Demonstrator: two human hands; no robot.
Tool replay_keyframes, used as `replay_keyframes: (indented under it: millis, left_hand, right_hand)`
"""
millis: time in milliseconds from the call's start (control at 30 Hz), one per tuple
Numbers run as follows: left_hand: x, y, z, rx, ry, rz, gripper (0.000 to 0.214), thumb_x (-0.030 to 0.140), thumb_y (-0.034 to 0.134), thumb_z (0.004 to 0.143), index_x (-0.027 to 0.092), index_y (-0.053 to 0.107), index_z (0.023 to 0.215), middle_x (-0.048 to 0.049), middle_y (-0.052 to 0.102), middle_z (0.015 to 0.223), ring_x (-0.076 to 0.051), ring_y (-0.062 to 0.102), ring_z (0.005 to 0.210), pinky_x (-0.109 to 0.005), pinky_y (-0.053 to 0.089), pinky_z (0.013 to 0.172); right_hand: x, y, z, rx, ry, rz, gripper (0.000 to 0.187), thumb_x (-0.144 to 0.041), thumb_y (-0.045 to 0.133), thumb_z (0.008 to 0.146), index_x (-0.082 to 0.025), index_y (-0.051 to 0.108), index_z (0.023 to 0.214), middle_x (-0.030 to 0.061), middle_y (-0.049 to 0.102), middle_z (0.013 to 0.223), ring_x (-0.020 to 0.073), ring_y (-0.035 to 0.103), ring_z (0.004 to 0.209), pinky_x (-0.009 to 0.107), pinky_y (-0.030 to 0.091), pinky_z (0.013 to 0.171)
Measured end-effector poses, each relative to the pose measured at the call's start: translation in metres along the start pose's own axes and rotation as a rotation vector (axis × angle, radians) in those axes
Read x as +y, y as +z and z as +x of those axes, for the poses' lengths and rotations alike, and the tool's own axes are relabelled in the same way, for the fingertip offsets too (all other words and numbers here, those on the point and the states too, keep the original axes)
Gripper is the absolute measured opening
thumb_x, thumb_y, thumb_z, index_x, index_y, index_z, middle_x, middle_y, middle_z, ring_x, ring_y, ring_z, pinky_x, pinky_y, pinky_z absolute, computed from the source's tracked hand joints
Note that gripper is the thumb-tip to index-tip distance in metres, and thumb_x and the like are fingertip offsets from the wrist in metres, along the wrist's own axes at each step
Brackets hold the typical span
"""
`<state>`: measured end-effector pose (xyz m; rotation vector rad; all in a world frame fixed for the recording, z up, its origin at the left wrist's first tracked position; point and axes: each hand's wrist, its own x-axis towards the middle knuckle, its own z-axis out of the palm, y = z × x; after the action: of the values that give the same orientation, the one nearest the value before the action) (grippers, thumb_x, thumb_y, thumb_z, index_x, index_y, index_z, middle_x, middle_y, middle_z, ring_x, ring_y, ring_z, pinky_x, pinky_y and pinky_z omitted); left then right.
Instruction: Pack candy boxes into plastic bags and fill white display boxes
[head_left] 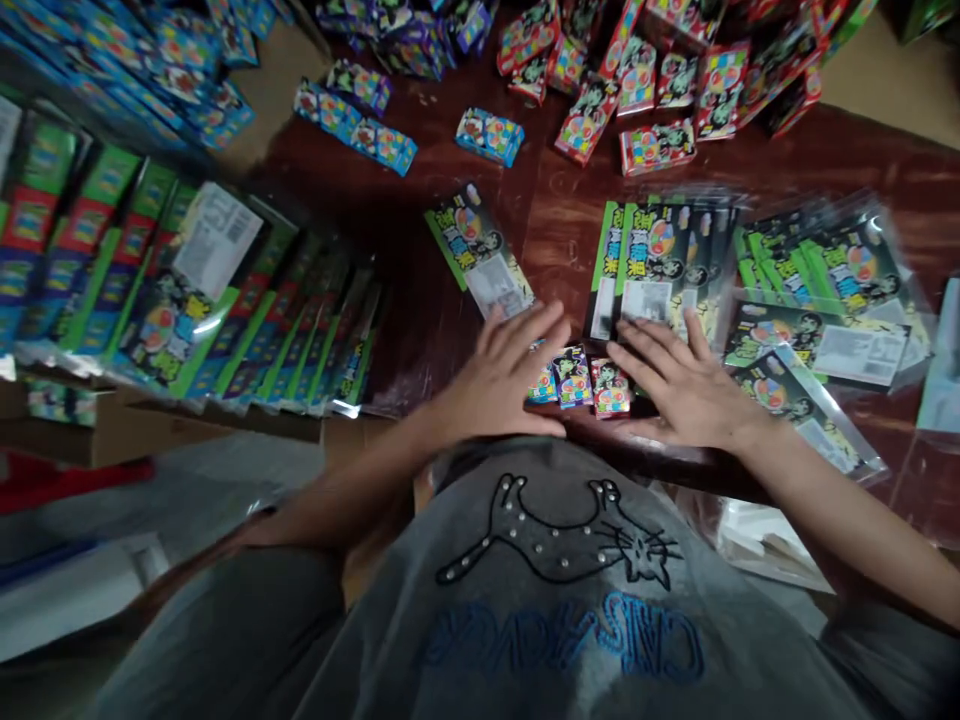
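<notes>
Three small candy boxes stand in a row at the table's near edge: a blue box (541, 378), a purple box (573, 377) and a red box (610, 387). From the left, my left hand (504, 372) lies over part of the blue box, its fingers stretched out. On the other side my right hand (679, 378) is spread flat, fingertips beside the red box and over the lower edge of some printed clear bags (660, 250). A single printed bag (480, 250) lies just beyond my left fingers. Neither hand is closed around anything.
At the left stands a long row of filled packs (247, 310). Blue boxes (180, 60), purple boxes (420, 35) and red boxes (724, 90) are heaped along the back. More printed bags (832, 270) overlap at the right. One loose blue box (489, 136) lies mid-table.
</notes>
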<state>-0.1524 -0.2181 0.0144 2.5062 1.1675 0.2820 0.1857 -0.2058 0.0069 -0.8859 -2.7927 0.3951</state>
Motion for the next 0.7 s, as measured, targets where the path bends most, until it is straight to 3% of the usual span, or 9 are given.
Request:
replay_keyframes:
  millis: [67, 167, 300, 400, 533, 633, 700]
  left_hand:
    - [-0.024, -0.032, 0.009, -0.006, -0.017, 0.041, 0.103, 0.060, 0.074, 0.096, 0.026, 0.021, 0.178, -0.0172, 0.029, 0.184, -0.046, 0.026, 0.170, -0.073, 0.010, 0.137]
    - [-0.065, -0.062, 0.030, -0.053, -0.028, 0.092, 0.090, 0.042, 0.073, 0.096, 0.029, 0.032, 0.175, -0.0146, 0.033, 0.182, -0.047, 0.024, 0.171, -0.074, 0.006, 0.137]
    - [-0.092, -0.053, 0.054, -0.135, 0.036, 0.109, 0.081, 0.034, 0.075, 0.090, 0.027, 0.048, 0.167, -0.0141, 0.046, 0.175, -0.045, 0.030, 0.169, -0.077, 0.011, 0.135]
    - [-0.078, -0.037, 0.057, -0.139, 0.074, 0.114, 0.079, 0.029, 0.074, 0.089, 0.025, 0.050, 0.164, -0.0142, 0.056, 0.166, -0.043, 0.037, 0.165, -0.078, 0.014, 0.134]
    - [-0.030, -0.031, 0.034, -0.049, -0.036, 0.166, 0.089, 0.024, 0.074, 0.086, 0.021, 0.043, 0.169, -0.0173, 0.060, 0.157, -0.042, 0.048, 0.153, -0.073, 0.019, 0.135]
    - [0.005, -0.024, 0.006, -0.078, -0.150, 0.182, 0.094, 0.023, 0.076, 0.083, 0.010, 0.040, 0.170, -0.0247, 0.057, 0.155, -0.046, 0.054, 0.141, -0.068, 0.037, 0.126]
    - [0.020, -0.014, -0.012, -0.114, -0.195, 0.152, 0.095, 0.025, 0.076, 0.085, 0.006, 0.039, 0.169, -0.0273, 0.054, 0.156, -0.046, 0.055, 0.137, -0.063, 0.045, 0.118]
  right_hand:
    - [-0.016, 0.010, 0.013, 0.027, 0.026, -0.004, 0.115, -0.087, 0.052, 0.096, -0.018, 0.015, 0.180, 0.0268, 0.033, 0.181, 0.0480, 0.034, 0.166, 0.079, 0.015, 0.133]
    - [-0.038, 0.031, 0.041, 0.017, -0.005, -0.015, 0.104, -0.081, 0.054, 0.099, -0.022, 0.023, 0.179, 0.0213, 0.028, 0.184, 0.0471, 0.027, 0.169, 0.075, 0.019, 0.135]
    - [-0.059, 0.056, 0.062, 0.008, -0.006, -0.053, 0.072, -0.057, 0.057, 0.108, -0.030, 0.038, 0.173, 0.0087, 0.041, 0.181, 0.0393, 0.042, 0.163, 0.067, 0.030, 0.133]
    - [-0.061, 0.056, 0.049, -0.002, 0.074, -0.082, 0.060, -0.048, 0.056, 0.110, -0.025, 0.051, 0.164, 0.0124, 0.044, 0.179, 0.0393, 0.050, 0.154, 0.063, 0.038, 0.127]
    - [-0.056, 0.044, 0.016, 0.045, 0.170, -0.081, 0.056, -0.055, 0.056, 0.108, -0.017, 0.061, 0.149, 0.0217, 0.049, 0.173, 0.0425, 0.053, 0.148, 0.061, 0.047, 0.116]
    - [-0.054, 0.039, 0.000, 0.198, 0.255, -0.007, 0.054, -0.057, 0.061, 0.106, -0.018, 0.062, 0.143, 0.0224, 0.062, 0.157, 0.0419, 0.062, 0.136, 0.060, 0.054, 0.107]
    - [-0.054, 0.038, -0.003, 0.349, 0.346, 0.042, 0.059, -0.056, 0.068, 0.102, -0.019, 0.059, 0.147, 0.0242, 0.061, 0.152, 0.0431, 0.062, 0.136, 0.063, 0.054, 0.109]
